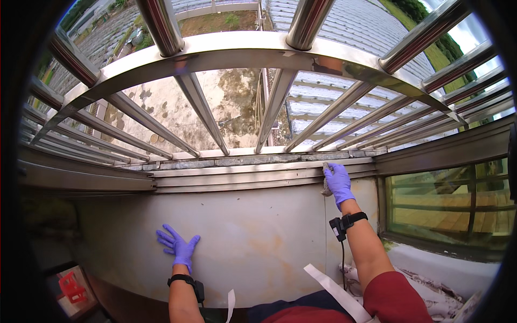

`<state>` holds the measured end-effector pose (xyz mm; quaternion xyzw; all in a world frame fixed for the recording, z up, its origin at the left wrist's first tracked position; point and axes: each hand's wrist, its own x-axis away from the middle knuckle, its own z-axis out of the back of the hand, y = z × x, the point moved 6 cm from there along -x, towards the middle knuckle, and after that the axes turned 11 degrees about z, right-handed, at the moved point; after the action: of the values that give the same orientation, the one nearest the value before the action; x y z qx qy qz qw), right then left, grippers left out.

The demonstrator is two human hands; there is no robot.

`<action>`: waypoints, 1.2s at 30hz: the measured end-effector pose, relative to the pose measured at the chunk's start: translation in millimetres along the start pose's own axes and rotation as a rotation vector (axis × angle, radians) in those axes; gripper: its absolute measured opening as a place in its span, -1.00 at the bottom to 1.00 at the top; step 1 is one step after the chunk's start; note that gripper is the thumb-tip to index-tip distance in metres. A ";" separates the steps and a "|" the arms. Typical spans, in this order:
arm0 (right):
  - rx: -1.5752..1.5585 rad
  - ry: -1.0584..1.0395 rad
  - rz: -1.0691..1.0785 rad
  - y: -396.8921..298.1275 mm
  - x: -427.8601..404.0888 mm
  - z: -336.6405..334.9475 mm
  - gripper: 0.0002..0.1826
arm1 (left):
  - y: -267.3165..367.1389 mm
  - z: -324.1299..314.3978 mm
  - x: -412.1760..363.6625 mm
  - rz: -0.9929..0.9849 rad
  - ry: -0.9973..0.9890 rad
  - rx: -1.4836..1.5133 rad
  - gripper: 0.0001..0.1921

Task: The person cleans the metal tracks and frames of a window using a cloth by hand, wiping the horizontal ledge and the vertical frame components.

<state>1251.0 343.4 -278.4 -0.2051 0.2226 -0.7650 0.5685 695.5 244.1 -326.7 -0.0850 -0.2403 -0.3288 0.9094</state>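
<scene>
My right hand [338, 181], in a purple glove, grips a grey cloth [325, 189] and presses it against the metal window track [250, 174] near the track's right end. The cloth hangs a little over the inner edge of the track. My left hand [178, 245], gloved in purple too, rests with fingers spread on the pale windowsill [258, 242], and it holds nothing. A few dark specks and yellowish stains mark the sill's surface. Both wrists carry black straps with small devices.
Beyond the track stands a stainless steel window guard [202, 115] with several bars. Sliding window frames are at the left [85, 173] and right [444, 145]. A patterned fabric [424, 290] lies at lower right, a red plastic stool [72, 287] at lower left.
</scene>
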 end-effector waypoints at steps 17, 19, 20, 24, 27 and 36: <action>0.352 -0.240 -0.008 -34.0 -6.4 -42.1 -0.72 | 13.4 7.0 9.2 -0.022 -0.031 0.024 0.31; 0.522 -0.391 0.003 -52.1 -8.0 -50.6 -0.75 | 12.1 5.6 8.4 -0.045 -0.021 0.069 0.32; 0.450 -0.366 0.126 -51.2 -2.4 -55.4 -0.75 | 10.2 4.1 7.3 -0.045 -0.023 0.066 0.32; 0.199 -0.320 0.164 -39.1 3.4 -38.1 -0.73 | 5.4 7.3 2.7 -0.012 -0.009 0.005 0.33; 0.315 -0.298 0.119 -43.4 -5.1 -46.0 -0.74 | 4.2 2.3 2.0 -0.016 -0.008 0.002 0.34; 0.042 -0.203 0.195 -46.4 6.6 -38.1 -0.77 | -0.4 5.4 1.9 -0.005 -0.014 0.007 0.35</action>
<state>1191.5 352.9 -282.4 -0.2471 0.1669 -0.6857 0.6640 694.4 244.4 -321.1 -0.0836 -0.2481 -0.3298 0.9070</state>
